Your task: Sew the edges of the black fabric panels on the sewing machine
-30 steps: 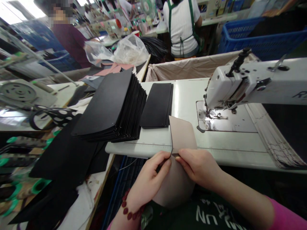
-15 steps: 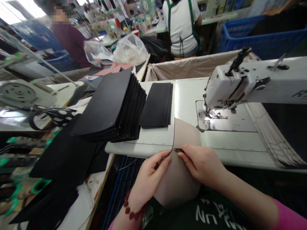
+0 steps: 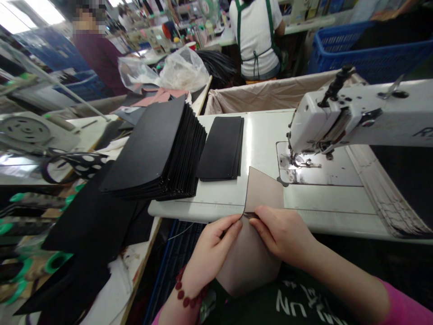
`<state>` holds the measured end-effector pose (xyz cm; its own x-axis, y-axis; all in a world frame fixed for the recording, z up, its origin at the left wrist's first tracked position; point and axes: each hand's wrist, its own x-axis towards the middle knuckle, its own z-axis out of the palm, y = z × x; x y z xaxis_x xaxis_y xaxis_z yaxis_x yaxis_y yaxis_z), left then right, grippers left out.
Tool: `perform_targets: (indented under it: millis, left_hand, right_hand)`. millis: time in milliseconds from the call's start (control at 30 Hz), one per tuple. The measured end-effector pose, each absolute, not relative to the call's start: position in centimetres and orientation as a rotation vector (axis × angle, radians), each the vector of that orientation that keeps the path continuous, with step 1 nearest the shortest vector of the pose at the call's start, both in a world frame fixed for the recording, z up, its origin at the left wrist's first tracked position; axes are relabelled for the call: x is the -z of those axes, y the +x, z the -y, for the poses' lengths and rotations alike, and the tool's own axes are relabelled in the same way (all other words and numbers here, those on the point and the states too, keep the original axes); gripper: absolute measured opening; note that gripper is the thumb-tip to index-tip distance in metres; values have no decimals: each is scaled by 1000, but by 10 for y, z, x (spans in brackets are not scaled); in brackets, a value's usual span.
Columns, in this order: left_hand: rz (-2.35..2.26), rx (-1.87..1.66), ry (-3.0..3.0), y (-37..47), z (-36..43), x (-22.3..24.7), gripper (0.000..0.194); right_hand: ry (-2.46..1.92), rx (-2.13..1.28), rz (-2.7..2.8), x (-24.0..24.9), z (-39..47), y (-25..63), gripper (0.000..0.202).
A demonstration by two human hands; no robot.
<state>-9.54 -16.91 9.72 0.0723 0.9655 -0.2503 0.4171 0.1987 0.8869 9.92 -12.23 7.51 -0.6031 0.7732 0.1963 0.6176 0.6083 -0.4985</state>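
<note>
A beige-grey panel with a thin dark edge [image 3: 264, 189] is bent over the front edge of the white sewing table [image 3: 189, 210]. My left hand [image 3: 216, 241] pinches its left edge between thumb and fingers. Close beside it, my right hand [image 3: 284, 232] is closed on a small dark tool [image 3: 250, 215], whose tip touches the panel near my left fingertips. What the tool is cannot be made out, as my fingers cover most of it. A sewing machine [image 3: 324, 122] stands behind and to the right of my hands.
A tall stack of black panels [image 3: 145, 144] and a small stack [image 3: 221, 146] lie on the left. Beige-edged pieces [image 3: 375, 189] sit at right. Thread spools [image 3: 34, 225] stand at far left. Two people [image 3: 255, 40] and a blue crate [image 3: 355, 56] are farther back.
The upper part of the panel has shifted slightly to the right. My right hand has moved a little left and the dark tool is tilted differently. My left hand is almost where it was.
</note>
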Motion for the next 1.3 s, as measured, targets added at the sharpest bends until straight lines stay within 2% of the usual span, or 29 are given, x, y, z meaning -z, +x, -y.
perform_targets:
  millis: [267,633,1300]
  left_hand:
    - [-1504,-722,1413,-96,170,-97,29]
    - [-1465,-717,1388,-97,169,-99,32]
    - [-1469,-786,1292,-92,168,-101,28]
  right_hand:
    - [-1056,-491,2499,-75,120,100,27]
    - [-1077,-733,2386,-75,119,103,25]
    - [-1139,-540,2418,-80,122,105,25]
